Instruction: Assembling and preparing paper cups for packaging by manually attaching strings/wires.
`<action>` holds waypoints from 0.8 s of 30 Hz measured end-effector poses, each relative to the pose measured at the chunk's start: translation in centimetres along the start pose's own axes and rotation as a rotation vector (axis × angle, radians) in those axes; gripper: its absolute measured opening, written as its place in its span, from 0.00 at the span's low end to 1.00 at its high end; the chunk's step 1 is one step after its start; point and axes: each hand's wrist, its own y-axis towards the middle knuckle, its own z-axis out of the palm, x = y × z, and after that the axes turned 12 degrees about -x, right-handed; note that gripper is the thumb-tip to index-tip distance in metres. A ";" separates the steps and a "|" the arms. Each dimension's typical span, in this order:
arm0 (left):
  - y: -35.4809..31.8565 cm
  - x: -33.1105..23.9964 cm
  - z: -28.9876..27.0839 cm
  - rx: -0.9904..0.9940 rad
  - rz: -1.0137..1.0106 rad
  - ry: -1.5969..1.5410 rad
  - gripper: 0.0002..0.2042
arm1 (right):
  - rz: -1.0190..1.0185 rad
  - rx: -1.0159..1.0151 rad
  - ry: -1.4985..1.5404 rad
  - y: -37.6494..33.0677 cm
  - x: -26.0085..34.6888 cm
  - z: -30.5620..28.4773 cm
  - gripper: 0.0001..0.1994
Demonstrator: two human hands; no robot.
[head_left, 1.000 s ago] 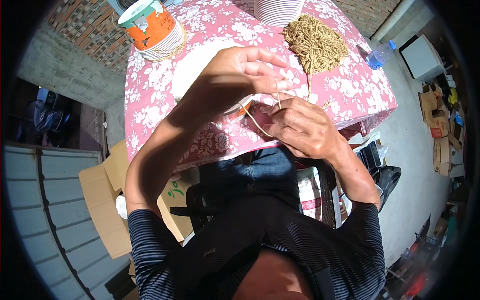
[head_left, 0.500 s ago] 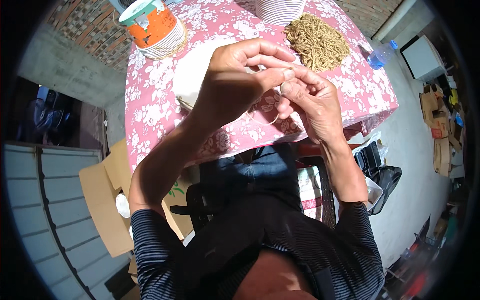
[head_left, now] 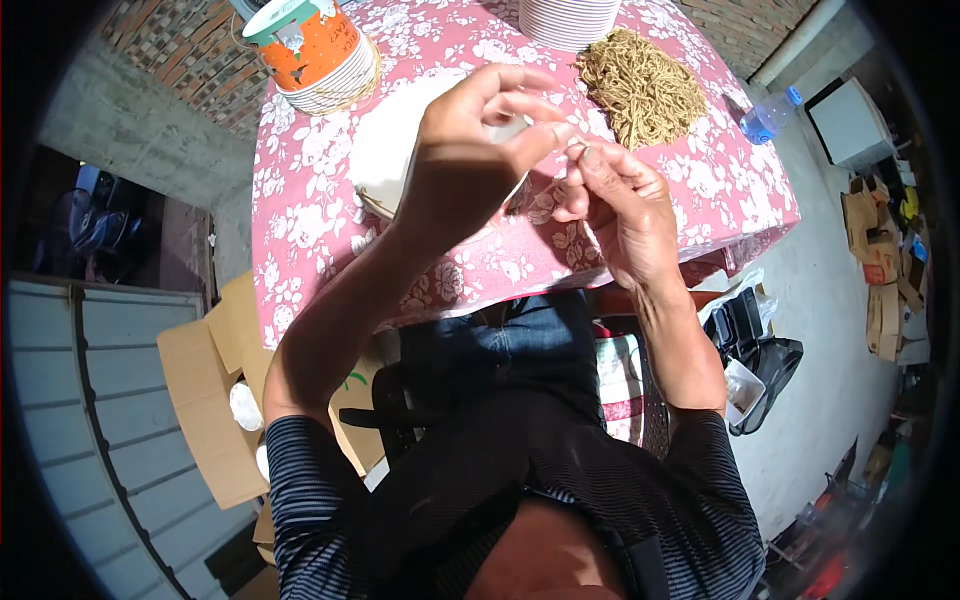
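My right hand has its thumb and forefinger pinched together on a thin pale cord, most of it hidden by the fingers. Reaching in from the left, my left hand is curled, its thumb tip close against the right fingertips. Its fingers are smeared by motion, so what they hold does not show. Beneath the left hand a white round object, washed out by sunlight, lies on the table, with a bit of tan cord at its near rim. Beyond my right hand is a heap of tan twisted cords.
A flowered pink cloth covers the table. At the far left stands an orange and green paper bucket stack, and at the far edge a white ribbed stack. A plastic bottle is at the right. Open cardboard boxes sit at lower left.
Both hands have shifted slightly up and left, and the left fingers have loosened and moved off the right fingertips. The cord loop that hung below the hands is no longer plain to see.
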 end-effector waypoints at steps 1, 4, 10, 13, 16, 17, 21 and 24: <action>-0.1 0.5 0.1 -0.137 0.369 0.391 0.24 | -0.038 -0.006 -0.053 0.0 0.5 0.1 0.11; -0.4 1.2 0.0 -0.204 0.540 0.631 0.31 | -0.098 -0.082 -0.121 -0.1 1.1 -0.4 0.12; -0.4 -0.6 -2.5 -0.001 0.403 0.584 0.22 | -0.101 -0.152 -0.210 -0.4 1.4 -1.2 0.10; -1.3 -0.5 -2.8 -0.038 0.511 0.710 0.19 | -0.085 -0.126 -0.228 -0.4 0.9 -0.9 0.09; -1.8 0.0 -1.4 -0.084 0.479 0.602 0.23 | -0.033 -0.128 -0.212 -0.3 0.1 -0.5 0.11; -1.6 0.4 -1.0 -0.109 0.522 0.673 0.20 | -0.029 -0.122 -0.215 -0.3 -0.2 -0.2 0.11; -0.9 1.5 -1.4 -0.008 0.604 0.843 0.15 | -0.095 -0.138 -0.276 -0.9 -0.1 0.2 0.13; -1.2 0.2 -3.0 0.107 0.572 0.769 0.14 | -0.118 -0.166 -0.308 -1.3 0.2 -0.4 0.14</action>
